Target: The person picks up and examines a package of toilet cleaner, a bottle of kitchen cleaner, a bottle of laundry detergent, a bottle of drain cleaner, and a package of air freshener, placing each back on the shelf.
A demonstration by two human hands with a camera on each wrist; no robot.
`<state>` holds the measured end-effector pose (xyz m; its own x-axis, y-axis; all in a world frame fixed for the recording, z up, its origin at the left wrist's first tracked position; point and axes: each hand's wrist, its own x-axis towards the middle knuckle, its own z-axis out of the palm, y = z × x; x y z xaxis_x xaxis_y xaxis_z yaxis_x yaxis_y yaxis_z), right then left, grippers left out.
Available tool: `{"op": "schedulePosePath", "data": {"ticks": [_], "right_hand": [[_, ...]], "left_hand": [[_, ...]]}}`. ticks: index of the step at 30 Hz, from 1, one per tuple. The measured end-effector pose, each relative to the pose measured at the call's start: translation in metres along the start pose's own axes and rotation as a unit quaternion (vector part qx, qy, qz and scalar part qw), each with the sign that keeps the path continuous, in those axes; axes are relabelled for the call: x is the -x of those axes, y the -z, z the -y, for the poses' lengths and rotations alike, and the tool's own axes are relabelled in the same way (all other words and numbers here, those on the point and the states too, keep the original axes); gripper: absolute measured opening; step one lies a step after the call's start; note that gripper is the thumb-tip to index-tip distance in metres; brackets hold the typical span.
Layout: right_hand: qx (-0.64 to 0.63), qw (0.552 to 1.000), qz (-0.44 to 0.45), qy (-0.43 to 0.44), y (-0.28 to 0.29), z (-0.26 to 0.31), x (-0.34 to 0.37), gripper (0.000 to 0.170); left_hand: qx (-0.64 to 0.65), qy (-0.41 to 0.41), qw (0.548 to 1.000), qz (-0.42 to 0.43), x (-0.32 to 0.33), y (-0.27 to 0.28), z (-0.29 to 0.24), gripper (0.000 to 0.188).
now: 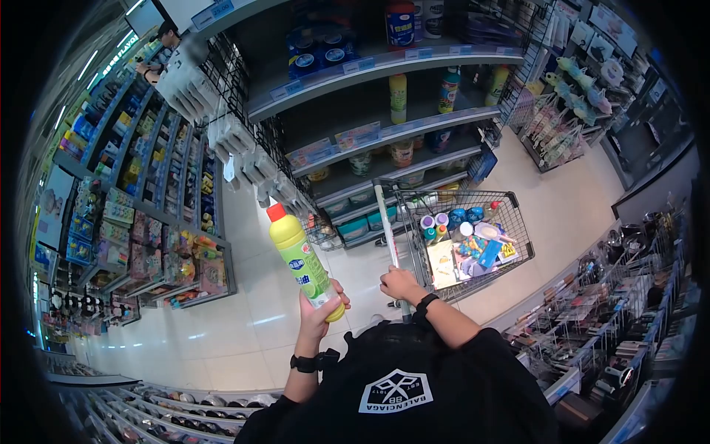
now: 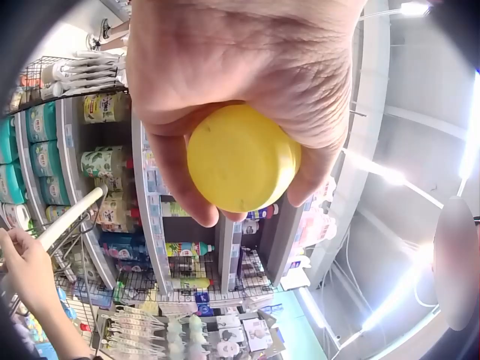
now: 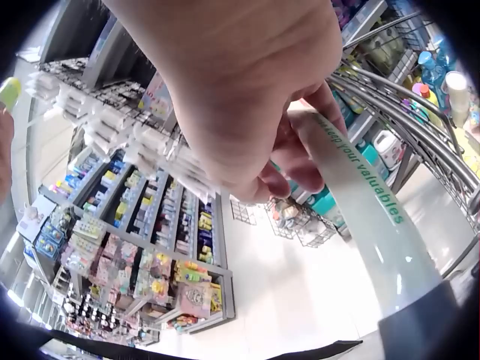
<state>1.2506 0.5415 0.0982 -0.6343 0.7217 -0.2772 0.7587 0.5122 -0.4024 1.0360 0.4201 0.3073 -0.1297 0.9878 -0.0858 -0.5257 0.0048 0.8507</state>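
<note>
My left hand point(image 1: 319, 311) grips a yellow bottle point(image 1: 299, 260) with a red cap and a green label low on its body, holding it up with the cap tilted away. In the left wrist view, the round yellow base of the bottle point(image 2: 244, 157) faces the camera, with the fingers of the left hand point(image 2: 247, 67) curled around it. My right hand point(image 1: 401, 284) holds the pale handle point(image 1: 387, 229) of a shopping cart point(image 1: 529, 248). Green printed words run along that handle point(image 3: 367, 187) in the right wrist view, beside the curled fingers of the right hand point(image 3: 247, 97).
Bottles, tubs and packs lie in the cart. Ahead stands a shelf point(image 1: 384, 70) with a yellow bottle point(image 1: 399, 98) and other cleaners. Hanging goods point(image 1: 251, 159) line its left end. More racks point(image 1: 163, 207) stand left, and a person point(image 1: 166, 44) is far back.
</note>
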Motion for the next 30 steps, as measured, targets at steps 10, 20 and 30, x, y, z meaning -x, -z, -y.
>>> {"op": "schedulePosePath", "data": {"ticks": [10,20,30], "right_hand": [[-0.182,0.949,-0.253,0.038,0.009,-0.078,0.062,0.045],[-0.247,0.932,-0.138,-0.227,0.022,-0.130,0.074,0.078],[-0.396,0.890,-0.152,-0.165,0.010,-0.189,0.093,0.070]], "left_hand": [[-0.010,0.005,0.999,0.032,-0.028,-0.018,0.022,0.054],[-0.123,0.009,0.992,0.006,-0.050,-0.065,0.032,0.068],[-0.094,0.073,0.991,0.058,-0.088,-0.085,0.037,0.068]]}}
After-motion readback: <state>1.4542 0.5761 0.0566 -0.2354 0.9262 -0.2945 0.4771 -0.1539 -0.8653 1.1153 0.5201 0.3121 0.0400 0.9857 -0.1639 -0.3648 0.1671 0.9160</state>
